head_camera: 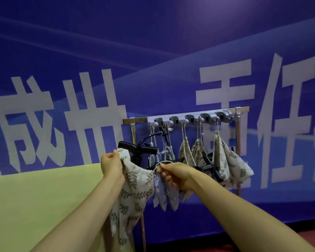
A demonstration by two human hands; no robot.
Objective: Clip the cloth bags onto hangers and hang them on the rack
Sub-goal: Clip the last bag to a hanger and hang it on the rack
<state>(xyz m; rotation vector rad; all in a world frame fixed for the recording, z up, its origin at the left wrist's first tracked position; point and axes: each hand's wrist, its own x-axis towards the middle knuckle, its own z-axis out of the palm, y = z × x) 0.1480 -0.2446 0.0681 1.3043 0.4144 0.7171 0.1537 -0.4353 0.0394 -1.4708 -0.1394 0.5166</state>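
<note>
A leaf-print cloth bag [135,193] hangs stretched between my hands in front of the rack [189,116]. My left hand [111,165] pinches the bag's top left corner, just below a black clip hanger [137,149] whose hook reaches up toward the rack's grey hook strip. My right hand [176,176] pinches the bag's drawstring loop at its right corner. Several other cloth bags [224,160] hang by their strings from the grey hooks, with more black hangers [209,167] among them.
A yellow-green table [35,206] spreads out at the lower left. Behind the rack stands a blue banner wall [153,51] with large white characters. The rack's metal legs [238,142] stand on a reddish floor at the lower right.
</note>
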